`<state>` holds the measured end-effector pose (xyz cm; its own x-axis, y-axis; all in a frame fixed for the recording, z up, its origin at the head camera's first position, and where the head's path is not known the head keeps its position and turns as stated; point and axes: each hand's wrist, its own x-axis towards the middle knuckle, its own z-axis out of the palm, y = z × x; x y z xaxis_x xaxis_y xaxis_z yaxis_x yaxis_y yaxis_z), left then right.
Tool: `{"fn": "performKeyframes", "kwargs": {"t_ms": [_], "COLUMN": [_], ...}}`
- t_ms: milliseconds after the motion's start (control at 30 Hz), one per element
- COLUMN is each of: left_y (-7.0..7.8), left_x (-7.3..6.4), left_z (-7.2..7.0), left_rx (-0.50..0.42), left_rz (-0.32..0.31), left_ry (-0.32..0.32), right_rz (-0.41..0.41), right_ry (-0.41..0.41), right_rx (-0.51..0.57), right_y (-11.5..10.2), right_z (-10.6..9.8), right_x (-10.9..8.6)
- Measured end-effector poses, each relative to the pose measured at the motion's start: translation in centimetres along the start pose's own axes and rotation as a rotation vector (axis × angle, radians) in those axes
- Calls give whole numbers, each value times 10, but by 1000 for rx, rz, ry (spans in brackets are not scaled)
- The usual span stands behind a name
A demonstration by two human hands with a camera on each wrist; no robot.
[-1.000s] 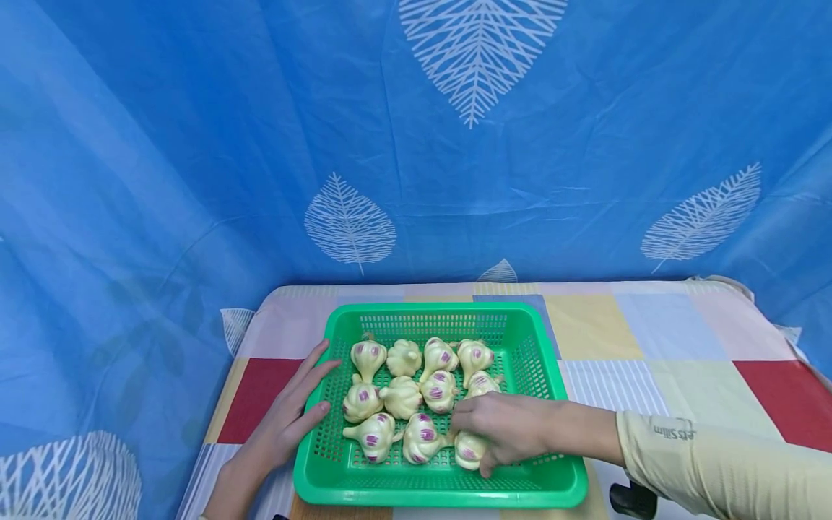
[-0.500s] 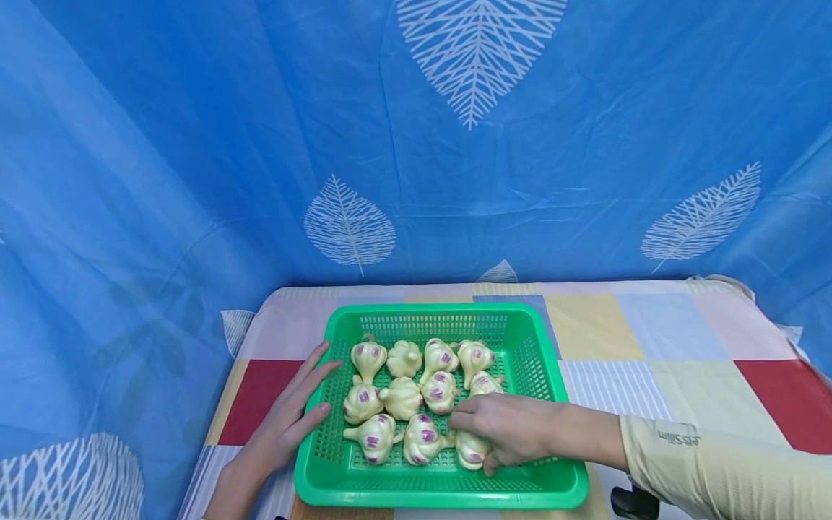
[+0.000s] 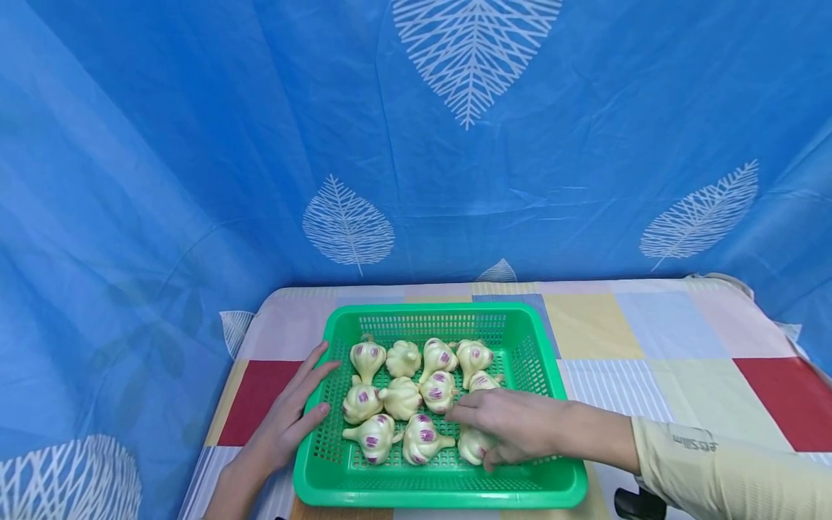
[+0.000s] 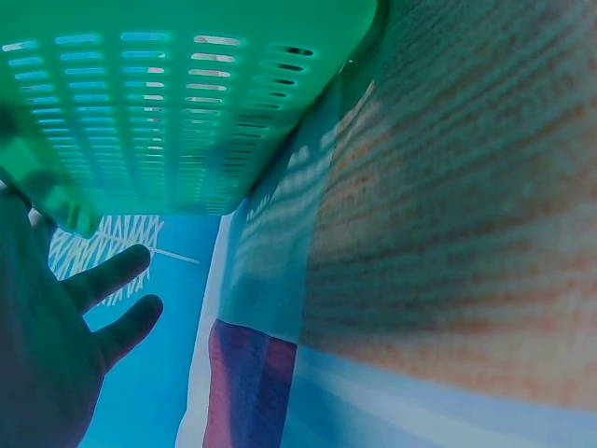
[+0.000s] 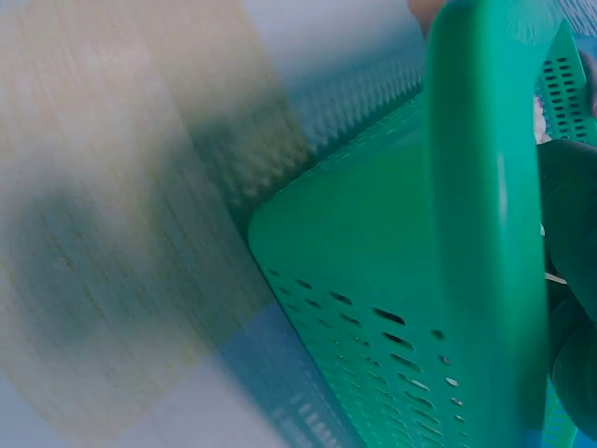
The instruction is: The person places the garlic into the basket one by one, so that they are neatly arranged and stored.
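Note:
Several garlic bulbs, white with purple patches, lie in loose rows inside a green plastic basket (image 3: 438, 499). At the basket's front right corner, my right hand (image 3: 510, 426) reaches in from the right. Its thumb and fingers hold a garlic bulb (image 3: 472, 446), partly hidden beneath them. A neighbouring garlic bulb (image 3: 421, 438) lies just left of these fingers, and another garlic bulb (image 3: 483, 380) sits behind the hand. My left hand (image 3: 284, 422) rests at the basket's left rim with its fingers spread and extended. In the left wrist view those fingers show below the perforated basket wall (image 4: 140, 103).
A patchwork-patterned cloth (image 3: 594, 325) covers the table under the basket. Behind and to the left hangs a blue curtain (image 3: 572, 144) with white leaf prints. A black object (image 3: 640, 503) shows under the right sleeve.
My right hand has shifted slightly right, and the garlic bulb under it has turned and moved a little right, away from its left neighbour. The left hand stays put.

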<state>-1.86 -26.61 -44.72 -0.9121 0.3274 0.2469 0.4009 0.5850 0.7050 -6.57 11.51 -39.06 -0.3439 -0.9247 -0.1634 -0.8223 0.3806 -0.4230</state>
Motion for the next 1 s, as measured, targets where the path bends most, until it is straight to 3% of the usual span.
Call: {"fn": "performKeyframes", "kwargs": {"t_ms": [267,533,733,1000], "left_y": [-1,2,6,12], "left_x": [-1,-1,-2,-1], "left_z": [-3,-15,-23,-33], "left_rx": [33,161,268,428], "left_rz": [-1,12,23,33], "left_ry": [-8,-59,-60,-43], "right_rz": [-5,-14,62,154], "right_ry": [50,138,153,220], "right_rx": [-18,-51,-57,-155], "right_y": [-1,1,0,6], "right_z": [-1,-13,-24,-34], "right_x": [-3,-3,-5,-18]}}
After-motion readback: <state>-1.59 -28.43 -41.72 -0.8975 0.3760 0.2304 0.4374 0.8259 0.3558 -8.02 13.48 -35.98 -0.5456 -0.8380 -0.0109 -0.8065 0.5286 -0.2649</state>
